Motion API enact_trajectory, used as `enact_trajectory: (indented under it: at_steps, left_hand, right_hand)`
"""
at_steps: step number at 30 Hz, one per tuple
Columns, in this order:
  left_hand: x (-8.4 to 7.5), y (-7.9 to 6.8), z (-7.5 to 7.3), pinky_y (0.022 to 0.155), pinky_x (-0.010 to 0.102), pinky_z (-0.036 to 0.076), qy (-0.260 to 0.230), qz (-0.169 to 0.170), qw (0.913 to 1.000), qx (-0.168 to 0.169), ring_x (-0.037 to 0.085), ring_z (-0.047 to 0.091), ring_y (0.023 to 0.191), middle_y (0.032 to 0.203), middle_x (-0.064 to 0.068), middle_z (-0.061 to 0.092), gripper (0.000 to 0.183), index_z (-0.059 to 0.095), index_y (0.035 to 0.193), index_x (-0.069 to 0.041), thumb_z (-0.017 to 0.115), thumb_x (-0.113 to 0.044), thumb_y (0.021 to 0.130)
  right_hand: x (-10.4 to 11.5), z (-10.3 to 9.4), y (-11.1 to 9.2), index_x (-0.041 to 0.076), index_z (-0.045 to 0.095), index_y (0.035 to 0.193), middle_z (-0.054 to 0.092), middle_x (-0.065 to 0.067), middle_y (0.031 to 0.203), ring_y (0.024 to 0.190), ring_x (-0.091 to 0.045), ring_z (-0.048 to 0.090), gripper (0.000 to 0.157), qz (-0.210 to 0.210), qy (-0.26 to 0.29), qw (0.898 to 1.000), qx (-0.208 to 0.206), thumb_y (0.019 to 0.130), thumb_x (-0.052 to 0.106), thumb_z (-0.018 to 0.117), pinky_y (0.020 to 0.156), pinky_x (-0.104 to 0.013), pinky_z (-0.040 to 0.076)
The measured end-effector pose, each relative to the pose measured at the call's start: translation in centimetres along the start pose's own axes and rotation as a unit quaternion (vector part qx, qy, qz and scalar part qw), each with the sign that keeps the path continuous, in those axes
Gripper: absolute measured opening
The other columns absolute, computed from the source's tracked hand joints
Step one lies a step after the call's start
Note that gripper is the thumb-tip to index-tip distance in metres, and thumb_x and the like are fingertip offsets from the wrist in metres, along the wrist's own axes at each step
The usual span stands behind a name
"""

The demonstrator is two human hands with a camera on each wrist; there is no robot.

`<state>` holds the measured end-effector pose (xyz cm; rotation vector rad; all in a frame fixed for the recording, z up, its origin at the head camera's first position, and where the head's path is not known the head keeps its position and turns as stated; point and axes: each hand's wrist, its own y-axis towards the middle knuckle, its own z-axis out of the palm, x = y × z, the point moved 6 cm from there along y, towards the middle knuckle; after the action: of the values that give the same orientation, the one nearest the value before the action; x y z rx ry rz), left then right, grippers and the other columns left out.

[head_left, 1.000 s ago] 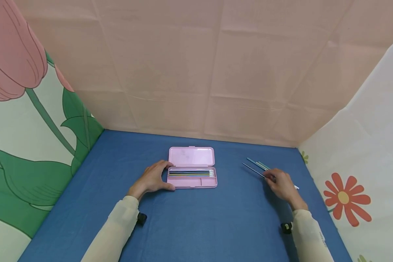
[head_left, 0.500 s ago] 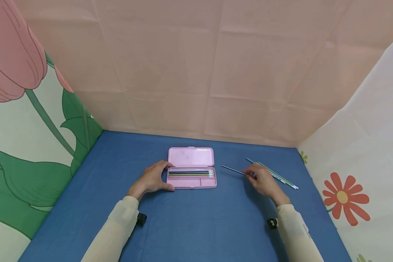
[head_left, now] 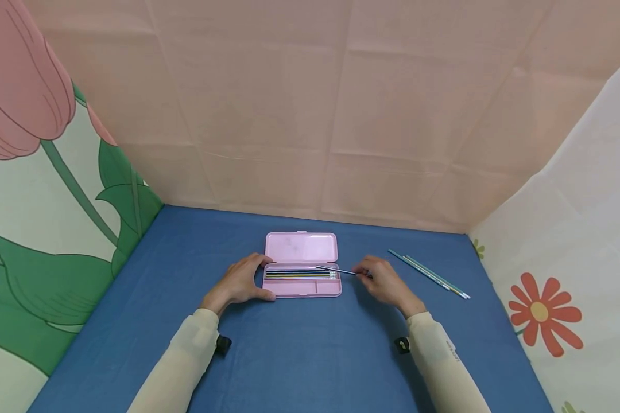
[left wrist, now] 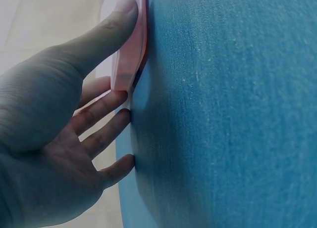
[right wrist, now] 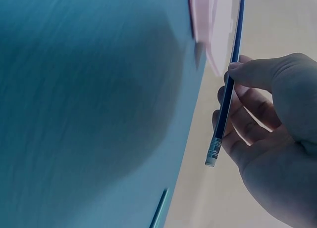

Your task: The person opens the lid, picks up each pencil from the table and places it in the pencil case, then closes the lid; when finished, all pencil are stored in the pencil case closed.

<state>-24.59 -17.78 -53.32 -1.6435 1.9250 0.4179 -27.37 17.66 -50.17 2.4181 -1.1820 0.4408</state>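
Observation:
A pink pencil case (head_left: 291, 288) lies with its lid (head_left: 302, 246) swung back, and several pencils (head_left: 297, 274) rest side by side in its rear compartment. My left hand (head_left: 240, 279) holds the case's left end, thumb by the front corner and fingers toward the back. The right hand (head_left: 387, 284) pinches a dark blue pencil (right wrist: 225, 107) between thumb and fingers. Its eraser end (right wrist: 211, 156) points back toward the palm side. In the head view, the pencil's far end overlaps the case's right part, above the pencils inside.
Several loose pencils (head_left: 429, 274), teal and pale, lie slanted on the blue cloth (head_left: 310, 350) to the right of the right hand. A plain tan backdrop (head_left: 310, 115) rises behind the table, with flower-printed sheets (head_left: 573, 241) at either side.
My right hand lifted the dark blue pencil away from the loose ones and carried it left to the case. The left hand has stayed at the case's left end.

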Motion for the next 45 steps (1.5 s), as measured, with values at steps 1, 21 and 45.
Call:
enact_trajectory:
  at_steps: [1, 21, 45]
  left_hand:
    - [0.0, 0.0, 0.0, 0.126, 0.071, 0.043, 0.0, 0.0, 1.0, 0.0, 0.041, 0.059, 0.144, 0.152, 0.013, 0.066, 0.092, 0.06, 0.157, -0.015, 0.105, -0.04, 0.081]
    - [-0.1, 0.0, -0.1, 0.127, 0.07, 0.042, 0.003, 0.003, 1.0, 0.005, 0.04, 0.058, 0.145, 0.152, 0.013, 0.065, 0.09, 0.06, 0.156, -0.014, 0.105, -0.039, 0.081]
    - [-0.2, 0.1, -0.1, 0.126, 0.07, 0.042, 0.006, 0.008, 0.9999, 0.008, 0.039, 0.06, 0.144, 0.15, 0.013, 0.066, 0.09, 0.061, 0.156, -0.014, 0.104, -0.04, 0.081]
  right_hand:
    - [0.4, 0.2, 0.3, 0.003, 0.085, 0.114, 0.079, -0.009, 0.105, 0.097, -0.021, 0.073, 0.019, -0.006, 0.0, 1.0, 0.002, 0.102, -0.006, 0.075, 0.085, -0.043, 0.064]
    - [5.6, 4.6, 5.6, 0.003, 0.085, 0.116, 0.082, -0.008, 0.111, 0.1, -0.02, 0.074, 0.017, -0.076, 0.021, 0.995, 0.054, 0.103, -0.003, 0.075, 0.092, -0.041, 0.066]
    - [7.4, 7.0, 7.7, 0.004, 0.085, 0.117, 0.082, -0.01, 0.112, 0.102, -0.022, 0.074, 0.02, -0.076, 0.037, 0.992, 0.09, 0.105, -0.004, 0.07, 0.099, -0.043, 0.064]
